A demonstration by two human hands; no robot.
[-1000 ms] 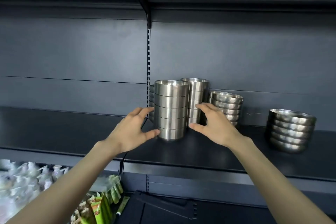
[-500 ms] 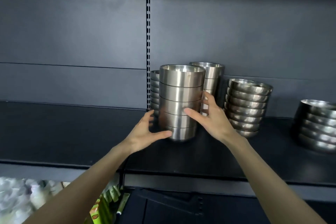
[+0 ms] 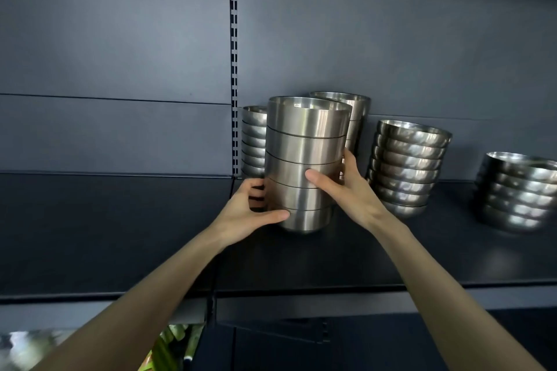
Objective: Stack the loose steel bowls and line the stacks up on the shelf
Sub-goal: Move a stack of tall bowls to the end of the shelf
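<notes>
Both hands clamp one tall stack of bowls [image 3: 304, 159] from either side: the left hand [image 3: 247, 214] wraps the lower left wall, thumb laid across the bottom bowl, and the right hand [image 3: 346, 190] presses the right wall with its thumb on the front, fingers curled behind. The stack holds five straight-sided brushed-steel bowls nested upright, rims showing as thin dark lines, and it leans slightly left; whether its rounded base touches the shelf [image 3: 120, 235] cannot be told. Close behind it stand two more stacks, a short one [image 3: 253, 141] at the left against the slotted upright [image 3: 234, 69] and a tall one [image 3: 357, 117] at the right, leaving little gap at the back. Just right of the right hand sits a stack of rounded bowls [image 3: 407, 166], and well apart from that, another stack [image 3: 515, 193] near the frame edge. Left of the upright the dark shelf is bare up to its front lip.
</notes>
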